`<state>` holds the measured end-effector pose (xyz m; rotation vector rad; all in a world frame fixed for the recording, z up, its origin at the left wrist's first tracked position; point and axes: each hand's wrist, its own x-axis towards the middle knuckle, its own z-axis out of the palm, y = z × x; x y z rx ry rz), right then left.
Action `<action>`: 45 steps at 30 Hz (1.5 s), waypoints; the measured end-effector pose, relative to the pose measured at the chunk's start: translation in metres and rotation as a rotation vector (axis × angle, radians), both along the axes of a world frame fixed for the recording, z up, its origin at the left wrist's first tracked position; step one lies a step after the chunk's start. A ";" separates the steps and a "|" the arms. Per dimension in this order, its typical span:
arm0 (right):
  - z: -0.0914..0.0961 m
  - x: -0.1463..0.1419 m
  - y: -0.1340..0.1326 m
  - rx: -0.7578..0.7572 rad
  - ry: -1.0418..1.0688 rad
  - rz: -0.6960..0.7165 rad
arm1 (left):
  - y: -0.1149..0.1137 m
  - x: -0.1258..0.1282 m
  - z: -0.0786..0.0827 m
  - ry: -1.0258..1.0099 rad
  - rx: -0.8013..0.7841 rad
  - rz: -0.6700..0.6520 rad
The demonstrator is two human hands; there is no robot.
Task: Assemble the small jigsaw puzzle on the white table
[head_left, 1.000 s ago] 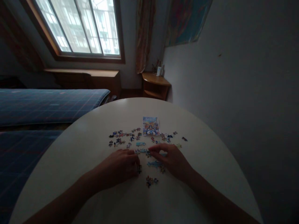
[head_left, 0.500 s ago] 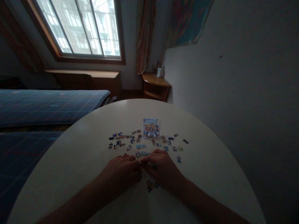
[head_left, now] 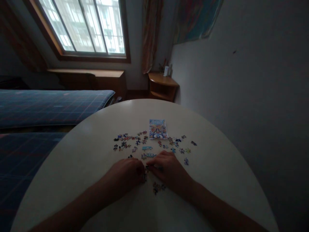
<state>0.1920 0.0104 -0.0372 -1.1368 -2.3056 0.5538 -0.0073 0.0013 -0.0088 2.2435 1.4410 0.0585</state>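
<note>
1. The left hand rests on the round white table, fingers curled; whether it grips anything, I cannot tell.
2. The right hand has its thumb and forefinger close together beside a small dark puzzle piece between the hands; whether they pinch it is unclear.
3. Both hands block the view of the table beneath them, and the left fingers partly cover another piece.
4. Just beyond them lie a pale-blue strip and a blue section.
5. A small cluster lies on the near side, close to the right wrist.
6. Loose pieces spread farther out: a left group and a right group, with a colourful printed sheet between.
7. Beyond the table are a plaid mattress, a window and a wooden corner shelf.
</note>
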 end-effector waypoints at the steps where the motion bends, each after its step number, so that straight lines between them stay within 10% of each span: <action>1: 0.000 0.000 0.000 0.000 -0.003 0.002 | 0.000 0.000 0.000 0.003 -0.002 0.002; 12: 0.002 -0.005 0.004 0.015 -0.026 -0.007 | -0.005 0.002 0.020 0.038 -0.060 -0.019; 45: -0.006 -0.002 0.004 0.159 -0.064 0.043 | 0.003 0.000 0.002 0.030 0.037 0.148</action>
